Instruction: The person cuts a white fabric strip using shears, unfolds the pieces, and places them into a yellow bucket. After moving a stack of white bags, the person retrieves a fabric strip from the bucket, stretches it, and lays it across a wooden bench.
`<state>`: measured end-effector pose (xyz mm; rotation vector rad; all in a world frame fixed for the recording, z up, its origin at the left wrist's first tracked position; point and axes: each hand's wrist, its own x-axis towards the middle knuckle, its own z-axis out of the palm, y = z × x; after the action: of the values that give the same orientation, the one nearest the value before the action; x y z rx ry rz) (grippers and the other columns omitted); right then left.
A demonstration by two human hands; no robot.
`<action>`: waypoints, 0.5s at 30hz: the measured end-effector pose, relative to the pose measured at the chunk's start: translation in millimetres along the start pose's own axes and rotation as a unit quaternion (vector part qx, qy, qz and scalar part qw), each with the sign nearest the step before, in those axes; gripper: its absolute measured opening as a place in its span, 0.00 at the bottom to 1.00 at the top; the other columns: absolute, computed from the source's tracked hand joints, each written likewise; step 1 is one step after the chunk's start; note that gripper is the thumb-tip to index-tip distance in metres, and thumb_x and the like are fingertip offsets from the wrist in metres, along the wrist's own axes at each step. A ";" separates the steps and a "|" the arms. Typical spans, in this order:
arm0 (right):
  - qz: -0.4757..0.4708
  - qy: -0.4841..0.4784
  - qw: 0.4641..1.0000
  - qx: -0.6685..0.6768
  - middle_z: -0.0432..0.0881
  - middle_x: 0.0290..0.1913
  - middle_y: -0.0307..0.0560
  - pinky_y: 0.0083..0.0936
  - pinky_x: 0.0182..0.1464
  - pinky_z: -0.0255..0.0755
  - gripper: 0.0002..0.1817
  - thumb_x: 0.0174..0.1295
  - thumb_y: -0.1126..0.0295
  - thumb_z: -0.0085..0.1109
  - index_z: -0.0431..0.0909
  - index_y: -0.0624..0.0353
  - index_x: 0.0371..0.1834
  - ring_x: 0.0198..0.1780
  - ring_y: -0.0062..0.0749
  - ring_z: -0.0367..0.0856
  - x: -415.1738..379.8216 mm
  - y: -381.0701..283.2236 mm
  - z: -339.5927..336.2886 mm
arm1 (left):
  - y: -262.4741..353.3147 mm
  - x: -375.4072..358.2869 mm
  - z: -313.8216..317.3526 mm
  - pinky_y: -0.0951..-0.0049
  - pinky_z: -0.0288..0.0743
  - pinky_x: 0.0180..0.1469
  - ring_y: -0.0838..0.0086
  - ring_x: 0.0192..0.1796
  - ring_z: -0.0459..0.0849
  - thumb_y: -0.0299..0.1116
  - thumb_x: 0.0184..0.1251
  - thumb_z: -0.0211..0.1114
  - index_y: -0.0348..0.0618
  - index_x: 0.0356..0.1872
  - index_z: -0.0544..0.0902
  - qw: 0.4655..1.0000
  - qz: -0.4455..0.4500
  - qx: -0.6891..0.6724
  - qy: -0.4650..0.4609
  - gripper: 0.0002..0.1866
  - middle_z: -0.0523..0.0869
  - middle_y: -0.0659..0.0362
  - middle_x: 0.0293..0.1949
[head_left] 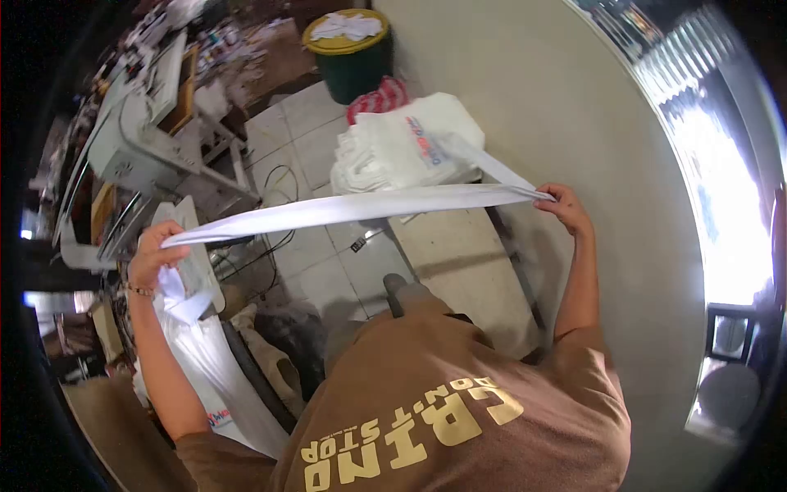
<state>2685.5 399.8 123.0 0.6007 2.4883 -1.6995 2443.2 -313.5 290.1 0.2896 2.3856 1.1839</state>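
Note:
A long white fabric strip (352,208) is stretched between my two raised hands. My left hand (156,256) grips its left end, and loose white cloth hangs below that hand. At the right, my right hand (564,208) pinches the other end. From there a further length of the strip runs back toward a stack of folded white bags (402,148) with red and blue print. More white printed cloth (205,361) lies beside my left forearm.
A sewing machine (135,143) on its table stands at the left. Behind the stack are a green bin (348,70) with a yellow lid and a red-white bundle (379,98). A bench (467,271) runs along the right wall (623,246). Cables (275,238) lie on the tiled floor.

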 end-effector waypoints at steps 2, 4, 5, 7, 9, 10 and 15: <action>0.039 0.052 0.997 -0.033 0.78 0.29 0.33 0.17 0.35 0.64 0.11 0.54 0.67 0.69 0.83 0.59 0.38 0.32 0.18 0.71 -14.5 32.5 -8.4 | 8.8 22.5 32.1 0.85 0.59 0.19 0.91 0.18 0.65 0.37 0.63 0.69 0.44 0.31 0.79 0.995 0.015 -0.015 -0.102 0.10 0.75 0.71 0.21; -0.013 0.129 0.991 0.019 0.79 0.30 0.35 0.17 0.38 0.65 0.10 0.57 0.69 0.66 0.84 0.60 0.39 0.32 0.19 0.73 -27.6 63.0 -9.5 | 7.0 44.1 53.2 0.85 0.58 0.18 0.91 0.17 0.64 0.38 0.66 0.67 0.44 0.31 0.79 0.988 -0.022 -0.053 -0.142 0.10 0.73 0.71 0.20; -0.006 0.137 0.990 0.019 0.79 0.30 0.35 0.17 0.38 0.65 0.10 0.57 0.69 0.66 0.84 0.60 0.39 0.32 0.19 0.73 -34.3 71.9 -9.0 | 6.6 54.2 63.2 0.85 0.58 0.18 0.90 0.16 0.64 0.39 0.69 0.64 0.45 0.30 0.78 0.980 -0.064 -0.091 -0.168 0.11 0.71 0.72 0.19; 0.042 0.202 0.978 0.030 0.77 0.30 0.36 0.19 0.39 0.65 0.09 0.58 0.69 0.64 0.82 0.62 0.39 0.36 0.20 0.72 -49.1 90.2 -2.3 | 3.9 68.3 84.3 0.84 0.57 0.17 0.90 0.15 0.62 0.40 0.73 0.61 0.45 0.29 0.77 0.977 -0.075 -0.064 -0.190 0.13 0.67 0.72 0.16; 0.046 0.246 0.968 -0.024 0.77 0.29 0.37 0.20 0.38 0.65 0.09 0.59 0.69 0.64 0.82 0.62 0.39 0.35 0.20 0.72 -59.5 118.8 7.4 | 3.1 75.9 105.7 0.82 0.57 0.16 0.89 0.15 0.63 0.41 0.72 0.61 0.44 0.28 0.77 0.971 -0.122 0.005 -0.207 0.14 0.67 0.71 0.15; 0.046 0.280 0.955 -0.082 0.78 0.28 0.37 0.20 0.36 0.65 0.10 0.60 0.69 0.63 0.82 0.63 0.40 0.33 0.20 0.72 -66.9 133.3 12.8 | -8.5 81.4 113.1 0.80 0.58 0.16 0.87 0.15 0.63 0.42 0.71 0.62 0.43 0.28 0.78 0.969 -0.123 0.044 -0.211 0.15 0.67 0.70 0.15; 0.250 0.277 0.928 -0.009 0.79 0.30 0.37 0.25 0.39 0.72 0.10 0.63 0.70 0.59 0.81 0.60 0.45 0.31 0.23 0.76 -78.9 166.8 39.4 | -80.7 100.9 157.8 0.76 0.62 0.17 0.82 0.16 0.67 0.47 0.67 0.65 0.42 0.27 0.80 0.950 -0.137 0.058 -0.273 0.18 0.70 0.68 0.15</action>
<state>2811.0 394.1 -17.8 1.7442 2.3302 -1.4388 2433.4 -214.2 112.2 0.2700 1.9292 0.7185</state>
